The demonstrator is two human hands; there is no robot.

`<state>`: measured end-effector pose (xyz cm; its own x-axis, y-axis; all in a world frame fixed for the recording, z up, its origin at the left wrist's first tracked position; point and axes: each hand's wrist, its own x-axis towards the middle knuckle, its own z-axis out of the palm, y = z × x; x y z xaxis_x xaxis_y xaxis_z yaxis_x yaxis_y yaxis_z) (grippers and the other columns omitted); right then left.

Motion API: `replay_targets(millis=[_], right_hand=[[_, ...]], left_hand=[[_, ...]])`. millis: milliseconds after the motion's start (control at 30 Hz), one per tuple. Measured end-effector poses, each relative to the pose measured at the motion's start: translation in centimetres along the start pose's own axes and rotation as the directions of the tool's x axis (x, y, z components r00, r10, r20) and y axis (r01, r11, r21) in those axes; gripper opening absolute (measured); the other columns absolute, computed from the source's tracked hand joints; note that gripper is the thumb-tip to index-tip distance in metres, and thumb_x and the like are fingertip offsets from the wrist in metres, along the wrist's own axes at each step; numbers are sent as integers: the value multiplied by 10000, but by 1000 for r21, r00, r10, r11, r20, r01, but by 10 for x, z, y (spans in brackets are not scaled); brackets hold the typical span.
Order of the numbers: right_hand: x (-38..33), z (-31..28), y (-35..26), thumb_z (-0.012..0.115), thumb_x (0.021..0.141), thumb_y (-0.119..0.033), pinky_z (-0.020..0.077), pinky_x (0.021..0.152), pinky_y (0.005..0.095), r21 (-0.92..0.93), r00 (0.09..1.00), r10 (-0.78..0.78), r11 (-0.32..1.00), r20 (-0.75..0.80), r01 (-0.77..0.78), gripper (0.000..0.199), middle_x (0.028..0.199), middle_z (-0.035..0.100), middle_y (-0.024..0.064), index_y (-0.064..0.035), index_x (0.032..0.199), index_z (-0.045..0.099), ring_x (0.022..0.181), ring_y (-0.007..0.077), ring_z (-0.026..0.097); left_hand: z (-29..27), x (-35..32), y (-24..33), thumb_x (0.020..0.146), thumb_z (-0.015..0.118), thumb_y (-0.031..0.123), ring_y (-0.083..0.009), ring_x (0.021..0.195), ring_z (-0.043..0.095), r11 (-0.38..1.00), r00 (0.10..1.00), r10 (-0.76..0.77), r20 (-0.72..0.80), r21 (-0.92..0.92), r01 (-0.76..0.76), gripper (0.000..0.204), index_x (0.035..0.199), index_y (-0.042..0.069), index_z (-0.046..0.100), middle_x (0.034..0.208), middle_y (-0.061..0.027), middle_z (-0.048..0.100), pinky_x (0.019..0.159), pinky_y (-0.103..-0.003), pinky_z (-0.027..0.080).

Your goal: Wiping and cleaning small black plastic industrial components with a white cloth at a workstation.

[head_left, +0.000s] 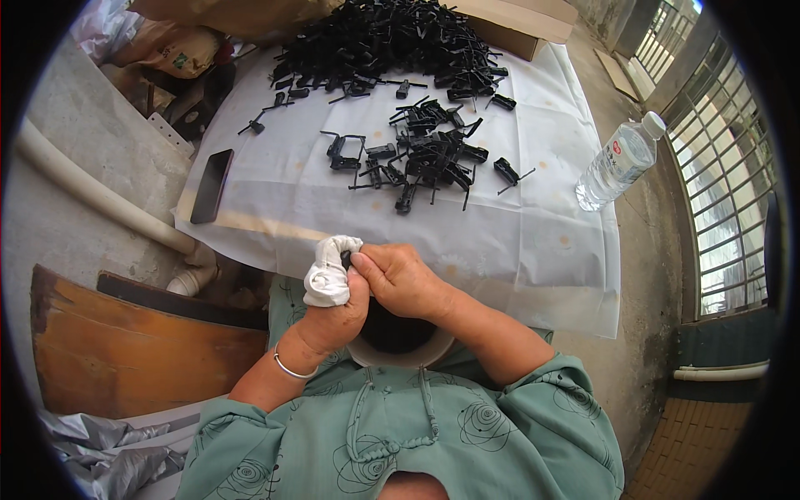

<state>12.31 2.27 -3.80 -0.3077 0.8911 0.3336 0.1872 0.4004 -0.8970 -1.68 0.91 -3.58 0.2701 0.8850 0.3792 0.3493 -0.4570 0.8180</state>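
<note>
Left hand (333, 312), cloth-wrapped fingers (329, 271), and right hand (400, 279) pinch a small black part (345, 260); cardboard box (517, 25), red-labelled bottle (618, 162) beyond.

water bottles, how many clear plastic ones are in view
1: a clear plastic water bottle with a white cap lies tilted at the right edge of the white-covered table, apart from the black plastic parts. No others show.

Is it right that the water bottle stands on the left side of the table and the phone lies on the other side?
Not quite. The head view shows the water bottle at the right edge of the table, lying tilted rather than standing. The dark phone lies on the left side.
</note>
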Motion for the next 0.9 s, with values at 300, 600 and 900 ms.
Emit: replay_targets(millis=[300, 600, 900], right_hand=[[20, -37, 34, 600, 813, -316, 463, 519, 382, -807, 967, 32, 544, -254, -230, 321, 652, 584, 140, -26, 918, 507, 587, 298, 594], [-2, -59, 5, 620, 731, -260, 457, 565, 389, -553, 983, 179, 816, -35, -168, 355, 633, 558, 138, 4, 941, 509, 574, 287, 569], [3, -64, 14, 615, 716, -197, 416, 522, 323, -419, 942, 193, 858, -275, -298, 281, 585, 509, 105, 24, 866, 530, 531, 206, 500]], left_hand=[[-24, 9, 8, 792, 609, 127, -337, 1020, 524, 950, 943, 140, 302, 228, -213, 243, 1002, 7, 633, 1075, -221, 565, 883, -355, 426], [-23, 23, -11, 923, 460, 121, -78, 696, 570, 954, 962, -222, 158, -168, 248, 265, 1155, 7, 513, 1029, -40, 582, 604, -197, 442], [1, 43, -22, 925, 454, 126, -82, 673, 546, 904, 926, -285, 247, -253, 346, 280, 1173, 8, 509, 1045, -60, 587, 602, -213, 452]])
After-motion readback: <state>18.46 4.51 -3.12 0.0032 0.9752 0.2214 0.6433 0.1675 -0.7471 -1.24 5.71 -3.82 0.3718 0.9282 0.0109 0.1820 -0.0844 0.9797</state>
